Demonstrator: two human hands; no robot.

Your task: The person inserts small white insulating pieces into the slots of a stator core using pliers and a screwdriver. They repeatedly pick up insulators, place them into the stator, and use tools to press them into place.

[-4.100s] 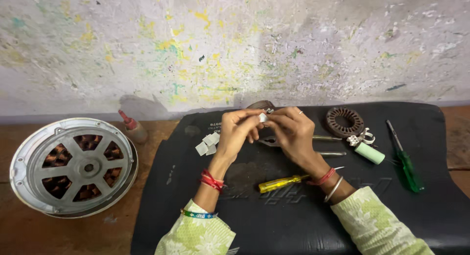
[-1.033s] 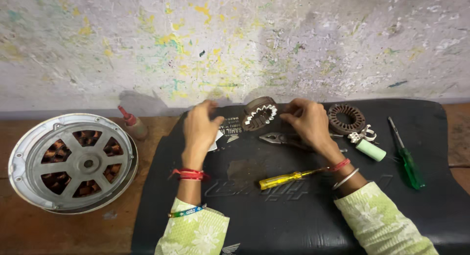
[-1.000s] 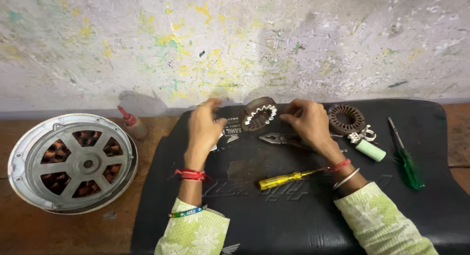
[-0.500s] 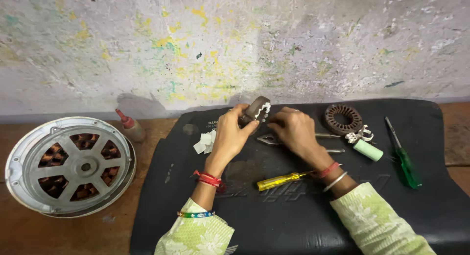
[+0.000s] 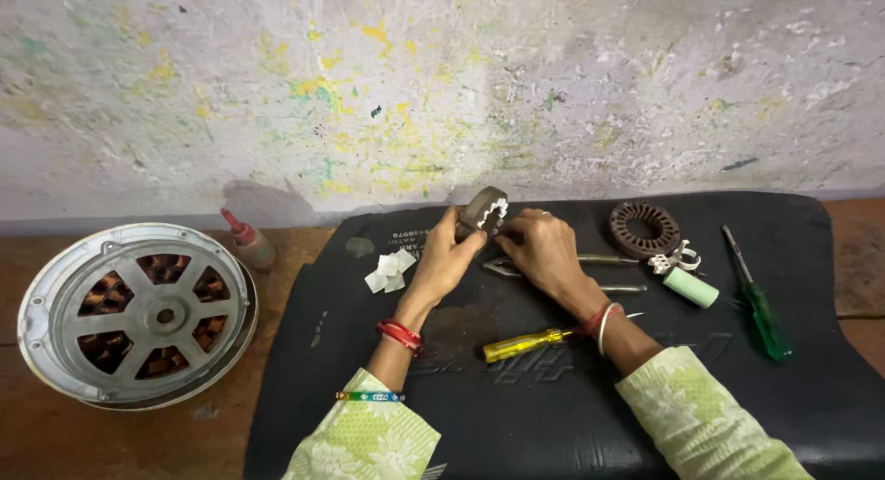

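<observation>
My left hand (image 5: 445,260) and my right hand (image 5: 541,249) both hold a small round stator core (image 5: 482,210) with white slot papers, tilted on edge above the black rubber mat (image 5: 553,415). The left fingers clasp its left rim; the right fingertips touch its right side. Small white paper pieces (image 5: 388,270) lie just left of my left hand. A pair of pliers (image 5: 590,260) lies under my right hand, and a yellow-handled screwdriver (image 5: 523,344) lies by my right wrist.
A second bare stator ring (image 5: 643,227), a pale green cylinder with a ring (image 5: 687,283) and a green screwdriver (image 5: 758,300) lie at the mat's right. A large round motor housing (image 5: 136,312) and a small red-capped bottle (image 5: 248,244) stand on the wooden floor at left. A paint-flecked wall is behind.
The stator lay flat at the mat's back edge a second ago; both hands have lifted and tilted it on edge, and my left hand has come right to grip it.
</observation>
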